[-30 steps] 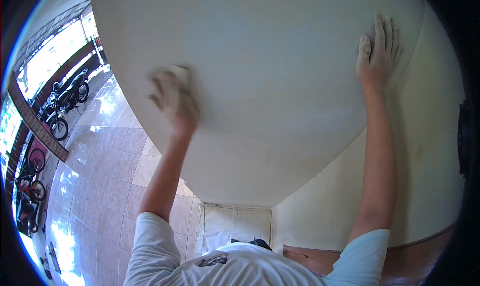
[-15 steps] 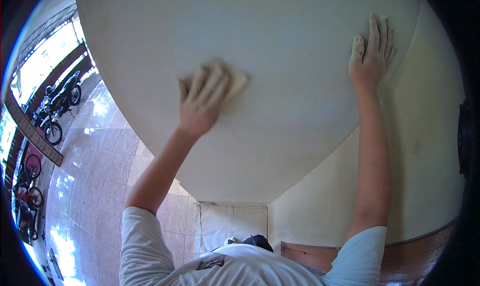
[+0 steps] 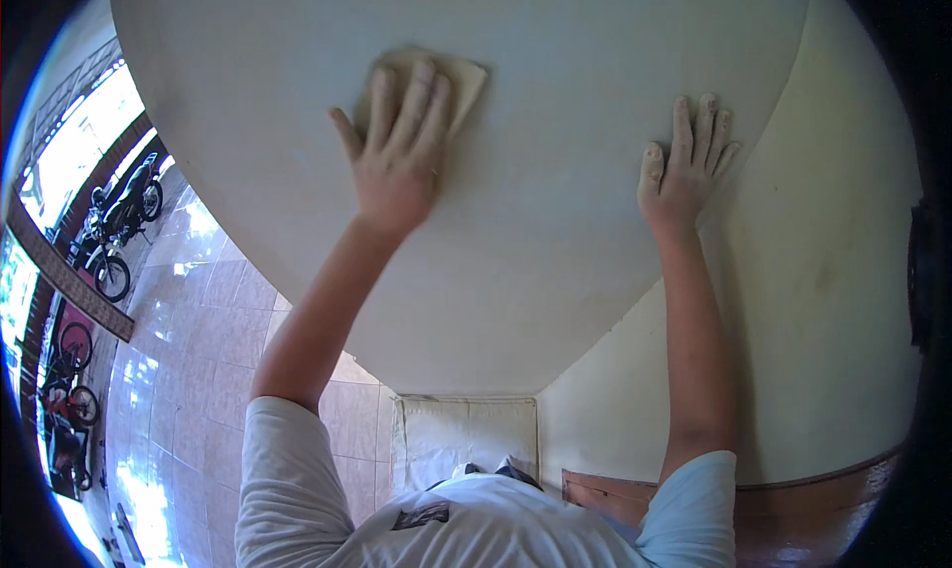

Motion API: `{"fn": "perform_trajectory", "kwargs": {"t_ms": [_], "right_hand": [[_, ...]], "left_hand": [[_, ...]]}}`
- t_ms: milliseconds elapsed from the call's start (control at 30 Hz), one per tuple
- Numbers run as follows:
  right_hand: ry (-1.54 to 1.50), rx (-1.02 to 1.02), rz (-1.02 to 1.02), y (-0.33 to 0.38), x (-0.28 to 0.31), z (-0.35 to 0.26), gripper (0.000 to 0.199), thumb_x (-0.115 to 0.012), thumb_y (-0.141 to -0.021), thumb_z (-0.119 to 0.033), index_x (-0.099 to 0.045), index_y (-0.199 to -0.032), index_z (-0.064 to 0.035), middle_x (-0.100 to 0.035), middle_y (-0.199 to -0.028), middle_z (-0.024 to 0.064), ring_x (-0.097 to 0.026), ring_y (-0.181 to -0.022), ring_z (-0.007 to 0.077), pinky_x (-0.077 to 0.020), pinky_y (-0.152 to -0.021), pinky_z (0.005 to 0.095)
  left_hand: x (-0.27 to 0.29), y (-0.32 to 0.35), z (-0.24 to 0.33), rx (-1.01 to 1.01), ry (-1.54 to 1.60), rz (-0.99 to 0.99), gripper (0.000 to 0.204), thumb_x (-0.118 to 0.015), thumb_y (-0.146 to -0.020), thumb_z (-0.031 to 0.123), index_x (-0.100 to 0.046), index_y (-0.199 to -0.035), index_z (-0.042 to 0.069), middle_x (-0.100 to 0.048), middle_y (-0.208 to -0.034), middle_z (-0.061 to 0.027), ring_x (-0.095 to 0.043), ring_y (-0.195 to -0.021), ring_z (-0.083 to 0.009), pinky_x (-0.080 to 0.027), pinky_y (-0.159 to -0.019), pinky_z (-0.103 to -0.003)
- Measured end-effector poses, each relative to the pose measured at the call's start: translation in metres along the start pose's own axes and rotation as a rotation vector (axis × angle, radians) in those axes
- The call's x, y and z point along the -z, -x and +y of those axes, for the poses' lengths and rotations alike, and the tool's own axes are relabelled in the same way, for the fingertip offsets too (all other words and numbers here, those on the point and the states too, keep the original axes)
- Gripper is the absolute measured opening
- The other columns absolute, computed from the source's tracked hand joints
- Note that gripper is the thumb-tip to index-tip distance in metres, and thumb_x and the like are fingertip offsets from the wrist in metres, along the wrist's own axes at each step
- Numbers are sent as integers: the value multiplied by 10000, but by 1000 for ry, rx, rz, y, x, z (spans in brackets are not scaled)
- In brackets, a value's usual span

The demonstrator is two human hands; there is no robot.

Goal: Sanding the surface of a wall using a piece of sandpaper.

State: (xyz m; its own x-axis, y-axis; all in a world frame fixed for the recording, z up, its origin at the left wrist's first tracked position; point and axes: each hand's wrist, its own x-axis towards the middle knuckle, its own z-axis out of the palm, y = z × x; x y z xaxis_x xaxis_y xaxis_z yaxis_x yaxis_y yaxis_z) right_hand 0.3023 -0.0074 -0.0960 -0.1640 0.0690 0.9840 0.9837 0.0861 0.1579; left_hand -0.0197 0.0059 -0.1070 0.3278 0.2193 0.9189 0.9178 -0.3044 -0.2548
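Note:
Beneath the spread fingers of my left hand lies a beige sheet of sandpaper, pressed flat against a broad pale wall surface. Its upper right corner sticks out past the fingers; the rest is mostly covered by the hand. Higher than my elbows and off to the right, my right hand rests flat on the same surface, close to the edge where it meets another pale wall. Dust whitens the fingers of the right hand, which holds nothing.
Below the surface is a cream padded square. A brown wooden piece runs along the lower right. Shiny floor tiles spread at left, with a motorcycle and a bicycle farther off. A dark object is at the right rim.
My left hand has moved upward over the surface with the sandpaper under it. My right hand appears lower and farther left, still flat; the whole view has shifted slightly.

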Motion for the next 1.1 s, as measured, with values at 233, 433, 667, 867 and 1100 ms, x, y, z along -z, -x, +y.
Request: {"fn": "perform_trajectory", "kwargs": {"t_ms": [233,433,667,867,1100], "right_hand": [[-180,-102,-119,56,3,-16,546,-420,-926,-417,-457,-1392,-134,-291,-1515,195,-173,-1419,435,-11,-1090,662],[-413,-141,-374,126,29,-72,549,-458,-902,-393,-468,-1382,-127,-281,-1520,193,-149,-1424,442,-8,-1086,677],[-1230,-392,-1025,133,74,-136,406,-485,-954,-327,-571,-1271,-88,-511,-1360,177,-455,-1296,297,-342,-1054,475],[-1713,-1162,-1365,151,95,-154,445,-564,-945,-332,-553,-1266,-24,-611,-1166,73,-578,-1078,172,-463,-914,320],[-1696,-1052,-1227,162,98,-173,424,-497,-986,-351,-571,-1224,-8,-638,-1035,87,-594,-980,190,-458,-858,320]], "left_hand": [[-5,86,49,-252,175,-301,547,-599,-834,236,-501,-1372,230,-372,-1495,25,-362,-1363,-204,-279,-1020,-655],[33,110,61,-201,473,-588,426,-586,-882,178,-549,-1306,184,-512,-1375,-1,-460,-1284,-212,-332,-1036,-555],[73,142,75,658,1231,-732,183,-572,-922,89,-649,-1071,16,-678,-1025,-124,-670,-927,-225,-521,-783,-305],[70,195,84,1144,1461,-542,132,-562,-919,60,-644,-982,-21,-638,-900,-91,-606,-816,-178,-481,-723,-276],[69,174,94,823,1158,-508,162,-598,-882,70,-631,-1020,-7,-626,-1006,-135,-625,-860,-259,-495,-778,-323]]}}
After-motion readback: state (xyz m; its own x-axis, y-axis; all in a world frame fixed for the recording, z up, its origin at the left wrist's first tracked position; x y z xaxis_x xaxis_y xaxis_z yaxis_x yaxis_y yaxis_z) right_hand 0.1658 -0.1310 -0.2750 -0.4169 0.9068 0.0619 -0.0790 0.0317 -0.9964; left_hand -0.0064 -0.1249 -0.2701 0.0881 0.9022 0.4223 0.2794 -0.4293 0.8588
